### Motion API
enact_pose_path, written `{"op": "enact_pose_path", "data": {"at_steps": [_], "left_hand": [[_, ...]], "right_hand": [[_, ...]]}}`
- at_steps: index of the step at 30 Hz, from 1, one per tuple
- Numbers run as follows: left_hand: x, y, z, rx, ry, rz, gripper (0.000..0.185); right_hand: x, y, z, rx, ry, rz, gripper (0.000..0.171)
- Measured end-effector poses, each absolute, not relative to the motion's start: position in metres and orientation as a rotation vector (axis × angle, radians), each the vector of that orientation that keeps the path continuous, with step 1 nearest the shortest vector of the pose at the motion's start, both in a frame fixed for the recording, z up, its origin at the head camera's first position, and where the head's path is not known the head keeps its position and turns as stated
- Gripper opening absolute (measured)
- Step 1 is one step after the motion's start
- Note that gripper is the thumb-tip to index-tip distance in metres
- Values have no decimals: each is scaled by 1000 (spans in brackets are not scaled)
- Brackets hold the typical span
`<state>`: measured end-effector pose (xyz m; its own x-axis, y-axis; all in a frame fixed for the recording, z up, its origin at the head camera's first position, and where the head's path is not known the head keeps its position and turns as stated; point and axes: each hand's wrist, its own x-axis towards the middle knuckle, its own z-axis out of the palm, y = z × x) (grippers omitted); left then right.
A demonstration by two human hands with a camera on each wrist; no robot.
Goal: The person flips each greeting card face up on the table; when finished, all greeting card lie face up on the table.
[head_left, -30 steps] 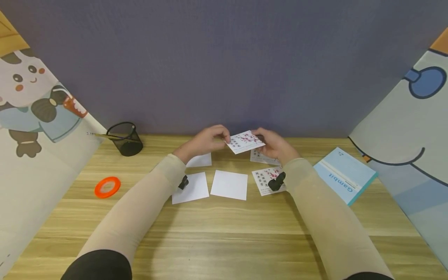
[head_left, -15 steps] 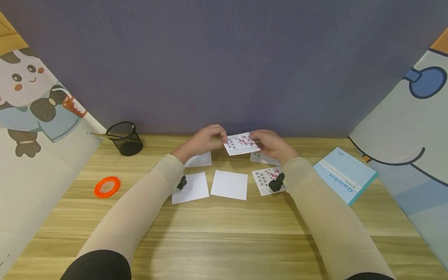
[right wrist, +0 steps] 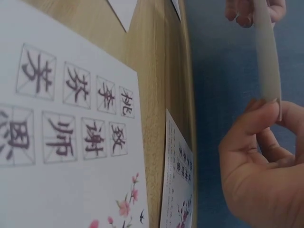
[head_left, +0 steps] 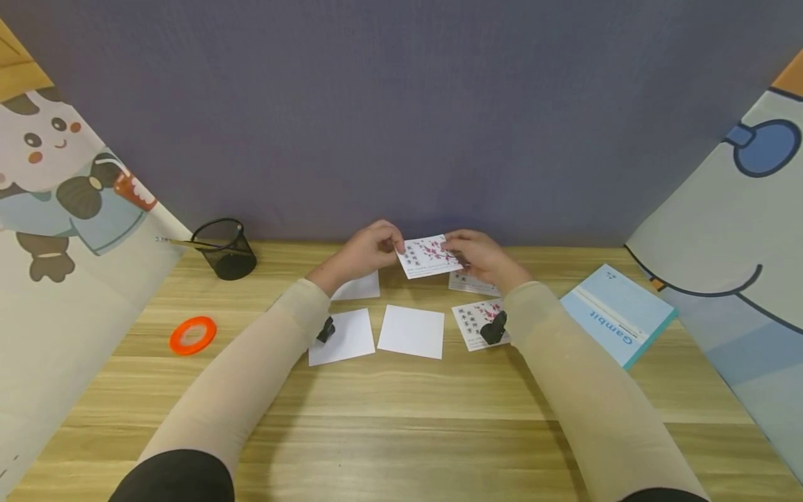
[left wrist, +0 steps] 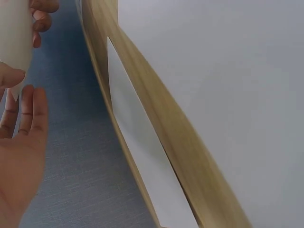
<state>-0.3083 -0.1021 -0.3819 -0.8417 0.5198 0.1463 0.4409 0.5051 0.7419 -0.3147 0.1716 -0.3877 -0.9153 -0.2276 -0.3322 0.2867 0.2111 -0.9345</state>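
Note:
Both hands hold one small printed card with pink blossoms and characters, lifted above the far middle of the wooden desk. My left hand pinches its left edge; my right hand pinches its right edge. In the right wrist view the card shows edge-on between thumb and fingers. In the left wrist view the card is a blurred white strip by my palm. Two more printed cards lie under the right forearm. Three blank white cards lie below the hands.
A black mesh pen cup stands at the back left, an orange tape ring nearer on the left. A light blue booklet lies at the right. Cartoon panels flank the desk; a grey-blue wall closes the back.
The held card has shifted slightly left and tilted a little between the two hands. The cards on the desk have not moved.

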Motion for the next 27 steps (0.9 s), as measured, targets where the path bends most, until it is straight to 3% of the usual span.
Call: {"op": "enact_pose_path", "data": {"at_steps": [4,9,12,21,27], "left_hand": [[-309,-102,-383,805,2613,1313,6],[-307,-101,-379,660,2570,1455,44],[-306,-98,-376,566,2472,1594,57],[-309,-90,-375,298,2348,1708,74],[-308,-85,-376,177,2333,1669,76]], "right_hand": [[-315,169,-387,50,2122,-1729,46],[-318,166,-388,54,2149,-1741,45],[-318,164,-387,61,2174,-1737,46],[-316,160,-385,31,2260,-1696,43],[-316,156,-383,22,2389,-1594,43]]}}
